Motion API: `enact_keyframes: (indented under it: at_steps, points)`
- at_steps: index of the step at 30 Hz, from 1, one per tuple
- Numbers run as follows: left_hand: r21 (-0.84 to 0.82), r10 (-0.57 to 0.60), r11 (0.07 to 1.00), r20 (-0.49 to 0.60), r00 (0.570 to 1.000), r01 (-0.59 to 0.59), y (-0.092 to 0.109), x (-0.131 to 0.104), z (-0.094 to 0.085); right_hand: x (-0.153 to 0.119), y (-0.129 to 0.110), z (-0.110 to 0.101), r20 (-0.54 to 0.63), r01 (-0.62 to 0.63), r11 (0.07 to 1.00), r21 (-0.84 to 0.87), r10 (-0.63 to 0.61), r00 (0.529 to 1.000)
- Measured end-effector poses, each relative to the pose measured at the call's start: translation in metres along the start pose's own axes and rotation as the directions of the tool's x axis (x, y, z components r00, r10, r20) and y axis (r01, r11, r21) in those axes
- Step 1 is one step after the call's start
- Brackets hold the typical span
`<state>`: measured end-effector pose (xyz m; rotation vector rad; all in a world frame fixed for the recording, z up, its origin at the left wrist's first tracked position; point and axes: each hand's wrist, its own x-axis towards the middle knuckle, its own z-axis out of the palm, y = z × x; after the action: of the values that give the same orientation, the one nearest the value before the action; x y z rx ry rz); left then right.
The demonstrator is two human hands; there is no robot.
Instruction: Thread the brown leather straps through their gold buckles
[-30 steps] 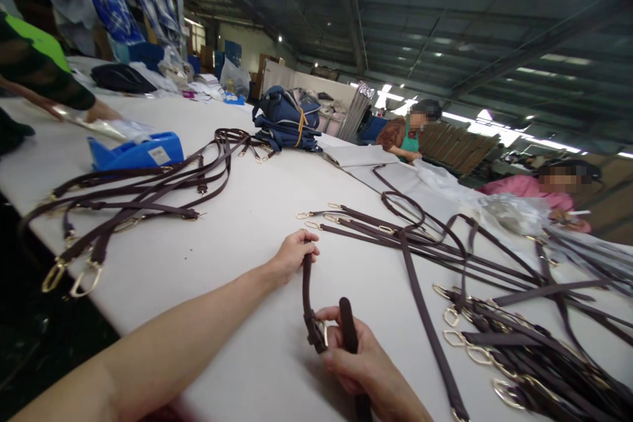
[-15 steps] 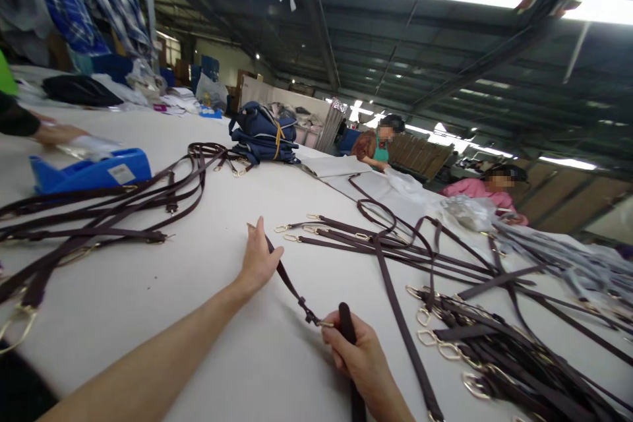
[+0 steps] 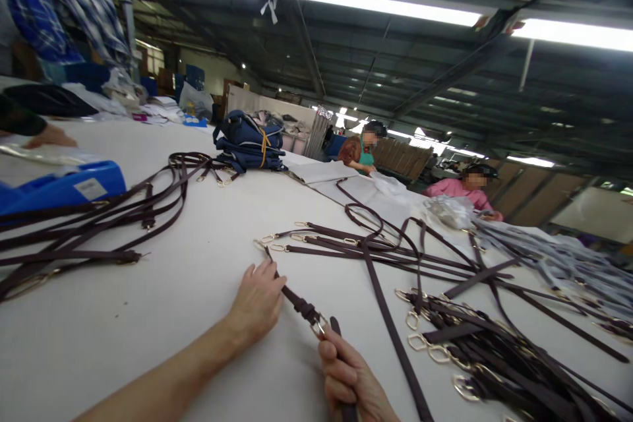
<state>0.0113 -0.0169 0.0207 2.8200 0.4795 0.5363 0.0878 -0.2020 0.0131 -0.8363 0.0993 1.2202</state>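
Observation:
Between my hands stretches a dark brown strap [image 3: 297,301] with a gold buckle [image 3: 318,326] and keeper loops. My left hand [image 3: 258,300] is closed around its far part, and a gold ring [image 3: 260,245] shows just past the fingers. My right hand [image 3: 349,372] pinches at the buckle and holds another dark strap piece [image 3: 336,326], whose rounded tip sticks up above the fingers. Whether that piece belongs to the same strap cannot be seen. Just beyond my left hand lie more brown straps [image 3: 341,248] with gold rings at their ends.
A heap of straps with gold rings [image 3: 494,349] covers the right of the white table [image 3: 182,316]. More straps [image 3: 163,191] and a blue tape dispenser [image 3: 93,181] lie left. A navy bundle [image 3: 247,142] stands behind. A co-worker's hand [image 3: 52,137] is at far left; two people sit beyond.
My left hand has turned palm down and come lower, its fingers now over the strap. The buckle has turned to face me more. The whole view has shifted slightly right.

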Motion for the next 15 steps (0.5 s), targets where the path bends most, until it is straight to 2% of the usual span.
enact_keyframes:
  at_steps: [2,4,6,8,10,13,15]
  points:
    - [-0.051,0.068,0.996,0.020,0.997,-0.067,0.000,-0.001,0.000,0.003,0.001,-0.004,0.036,-0.034,0.999,0.002,0.034,0.999]
    - [-0.174,0.210,0.963,0.020,0.977,-0.203,0.001,-0.003,-0.001,0.006,0.003,-0.008,0.045,-0.048,0.999,-0.023,0.049,0.998]
    - [-0.354,0.415,0.857,0.042,0.909,-0.375,0.003,-0.006,-0.001,0.007,0.004,-0.011,0.034,-0.031,0.998,-0.056,0.033,0.999]
    - [-0.497,0.537,0.747,0.061,0.842,-0.441,0.007,-0.009,0.001,0.007,0.006,-0.012,0.026,-0.002,0.994,-0.112,0.005,1.000]
    - [-0.559,0.539,0.724,0.094,0.837,-0.403,0.012,-0.011,0.004,0.007,0.006,-0.013,0.035,0.041,0.982,-0.186,-0.035,0.999]
    - [-0.617,0.459,0.730,0.122,0.880,-0.295,0.017,-0.009,0.009,0.011,0.004,-0.016,0.112,0.102,0.968,-0.230,-0.078,0.991]
    - [-0.695,0.396,0.688,0.120,0.910,-0.208,0.018,-0.007,0.008,0.012,0.001,-0.017,0.154,0.149,0.975,-0.166,-0.124,0.980]
